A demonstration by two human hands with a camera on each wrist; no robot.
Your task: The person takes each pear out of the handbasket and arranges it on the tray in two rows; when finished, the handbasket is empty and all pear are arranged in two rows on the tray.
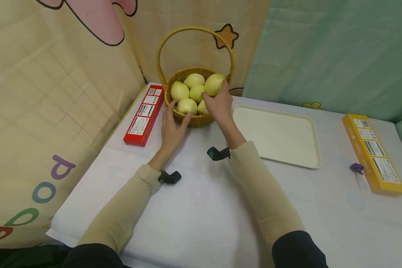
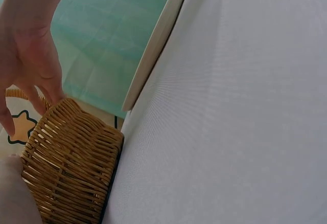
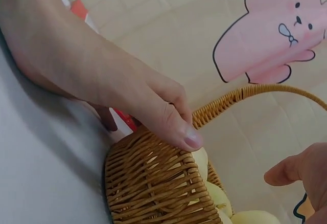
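Observation:
A wicker basket (image 1: 197, 121) with a tall arched handle (image 1: 195, 28) holds several round, pale yellow-green fruits (image 1: 179, 91). My left hand (image 1: 171, 130) grips the basket at its front left, the thumb lying at the rim in the right wrist view. Over the basket's right side reaches my right hand (image 1: 220, 106), thumb and fingers spread around the largest fruit (image 1: 214, 84) in the head view. From the left wrist view, the spread fingers of the right hand (image 2: 33, 60) hang above the rim with no fruit showing between them. Small dark cameras sit on both wrists.
Left of the basket lies a red box (image 1: 144, 115). A cream tray (image 1: 278, 136) lies right of the basket. At the far right are a yellow box (image 1: 375, 154) and a purple-wrapped lollipop (image 1: 357, 168). Printed curtains (image 1: 335, 52) hang behind the white table (image 1: 194, 216).

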